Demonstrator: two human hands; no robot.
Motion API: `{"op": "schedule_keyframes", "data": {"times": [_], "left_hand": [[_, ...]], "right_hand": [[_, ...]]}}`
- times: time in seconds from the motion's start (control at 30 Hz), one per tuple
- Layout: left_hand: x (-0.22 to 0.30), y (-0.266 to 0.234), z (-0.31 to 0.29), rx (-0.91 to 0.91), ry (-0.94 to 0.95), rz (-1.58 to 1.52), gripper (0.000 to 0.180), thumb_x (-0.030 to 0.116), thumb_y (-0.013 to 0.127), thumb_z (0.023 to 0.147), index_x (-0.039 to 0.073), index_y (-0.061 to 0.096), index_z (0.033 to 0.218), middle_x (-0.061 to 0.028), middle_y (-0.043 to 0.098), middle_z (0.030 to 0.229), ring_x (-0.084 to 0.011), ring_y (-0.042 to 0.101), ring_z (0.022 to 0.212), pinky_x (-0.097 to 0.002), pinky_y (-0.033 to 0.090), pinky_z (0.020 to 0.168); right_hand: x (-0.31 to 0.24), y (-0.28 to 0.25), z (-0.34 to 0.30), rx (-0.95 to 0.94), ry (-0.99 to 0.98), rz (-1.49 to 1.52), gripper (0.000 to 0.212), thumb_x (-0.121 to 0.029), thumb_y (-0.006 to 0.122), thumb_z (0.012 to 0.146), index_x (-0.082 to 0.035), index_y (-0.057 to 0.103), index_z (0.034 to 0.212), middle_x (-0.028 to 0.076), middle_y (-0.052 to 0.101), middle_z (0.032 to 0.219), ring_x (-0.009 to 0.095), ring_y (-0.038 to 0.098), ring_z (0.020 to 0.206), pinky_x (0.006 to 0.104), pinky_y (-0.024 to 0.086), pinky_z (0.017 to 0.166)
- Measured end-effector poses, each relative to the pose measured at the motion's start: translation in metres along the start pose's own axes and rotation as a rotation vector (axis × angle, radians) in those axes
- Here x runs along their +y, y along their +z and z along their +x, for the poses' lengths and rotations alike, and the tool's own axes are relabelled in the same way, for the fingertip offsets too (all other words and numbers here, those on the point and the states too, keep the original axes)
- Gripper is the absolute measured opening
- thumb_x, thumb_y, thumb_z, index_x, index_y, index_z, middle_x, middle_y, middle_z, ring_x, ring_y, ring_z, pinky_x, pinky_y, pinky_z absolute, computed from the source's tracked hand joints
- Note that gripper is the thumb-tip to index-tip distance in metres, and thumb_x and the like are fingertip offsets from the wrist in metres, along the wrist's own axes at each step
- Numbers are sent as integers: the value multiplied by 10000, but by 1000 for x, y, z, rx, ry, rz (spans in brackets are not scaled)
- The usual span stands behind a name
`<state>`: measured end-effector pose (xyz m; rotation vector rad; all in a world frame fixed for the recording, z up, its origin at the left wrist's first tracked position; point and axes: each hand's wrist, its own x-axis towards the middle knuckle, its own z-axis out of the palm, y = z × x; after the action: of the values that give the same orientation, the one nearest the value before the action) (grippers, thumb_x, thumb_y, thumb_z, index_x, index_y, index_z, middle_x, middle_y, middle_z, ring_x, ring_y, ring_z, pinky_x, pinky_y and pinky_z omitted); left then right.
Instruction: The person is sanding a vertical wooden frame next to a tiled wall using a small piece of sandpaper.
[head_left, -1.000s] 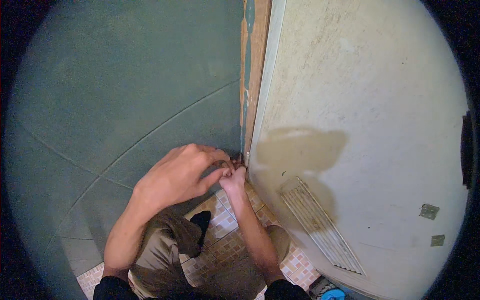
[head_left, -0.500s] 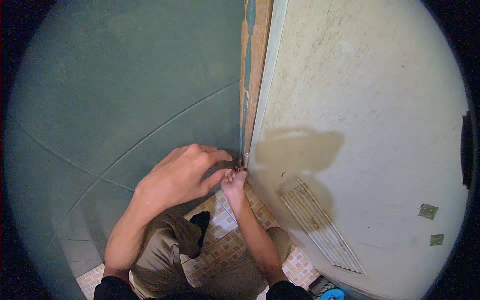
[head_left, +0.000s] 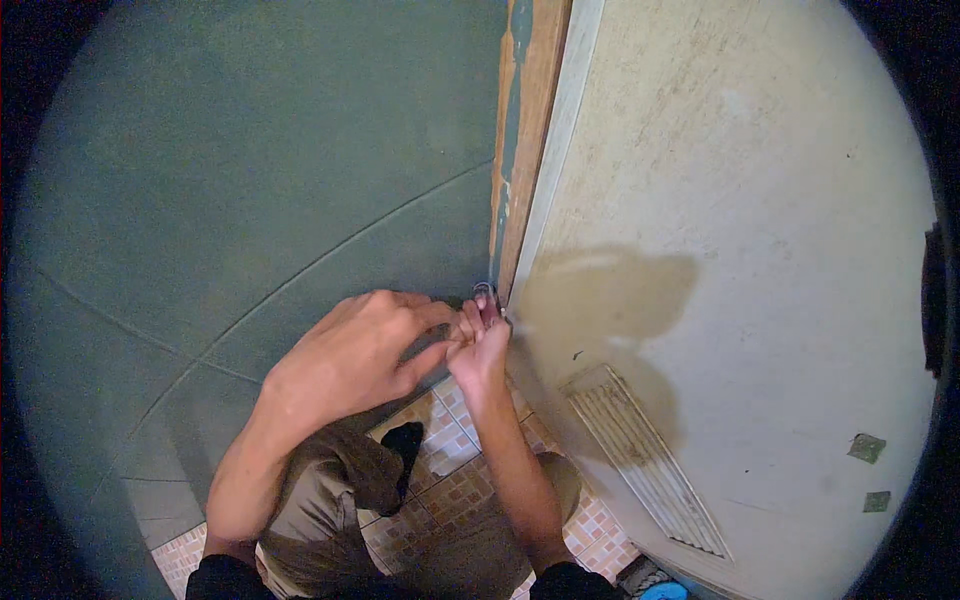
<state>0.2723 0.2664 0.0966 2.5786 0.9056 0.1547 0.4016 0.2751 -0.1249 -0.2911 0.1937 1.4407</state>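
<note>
My right hand (head_left: pixel 480 355) is at the lower end of the wooden door frame (head_left: pixel 535 120), beside the cream door (head_left: pixel 760 260). Its fingers are curled around a small dark reddish thing with a thin, pale loop on top (head_left: pixel 487 298); its kind cannot be made out. My left hand (head_left: pixel 365 345) comes in from the left, against the green wall (head_left: pixel 270 150). Its thumb and forefinger are bent and apart, with their tips up against the right hand's fingers. Whatever lies between those tips is hidden.
A slatted vent (head_left: pixel 650 460) is set low in the door. Below my hands are my bent legs in brown trousers (head_left: pixel 320 510), a dark-socked foot (head_left: pixel 403 445) and a tiled floor (head_left: pixel 445 435). Something blue (head_left: pixel 663 591) lies at the bottom right.
My right hand has risen slightly, and more of the small looped thing shows at its fingers. My left hand has barely moved. The view has shifted a little, moving the frame right.
</note>
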Motion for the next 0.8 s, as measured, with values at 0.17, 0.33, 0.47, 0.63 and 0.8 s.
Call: {"op": "schedule_keyframes", "data": {"times": [0.17,0.33,0.47,0.63,0.8], "left_hand": [[-1,1,3,-6,43,-30,275,207,608,872,35,646,1084,-165,664,1061,-366,616,997,-435,507,862],[1,-1,2,11,8,-3,283,225,612,878,35,644,1085,-168,664,1055,-371,620,983,-436,512,852],[-5,1,2,-3,15,-1,288,234,613,879,39,642,1089,-168,666,1046,-371,625,965,-432,514,846],[-4,1,2,-20,7,14,285,238,606,884,37,644,1084,-170,664,1045,-376,622,964,-435,514,846],[-5,2,1,-16,0,14,286,241,600,890,39,644,1087,-172,663,1043,-380,619,965,-441,512,848]], "right_hand": [[29,-27,10,398,-169,-76,290,-456,468,951,-182,520,872,-6,486,761,116,410,629,264,326,534],[28,-58,22,475,-223,-417,418,-479,476,956,-114,574,1134,43,588,1060,132,507,844,269,391,675],[37,-65,23,258,-731,-864,406,-331,478,991,-12,526,1238,73,586,1156,189,543,988,345,443,776],[34,-56,8,142,-910,-1261,348,-220,443,1003,27,507,1241,173,592,1156,283,581,1024,407,464,828],[14,-58,3,69,-707,-1733,346,-177,424,992,26,427,1274,304,607,1073,444,627,895,470,499,757]]}}
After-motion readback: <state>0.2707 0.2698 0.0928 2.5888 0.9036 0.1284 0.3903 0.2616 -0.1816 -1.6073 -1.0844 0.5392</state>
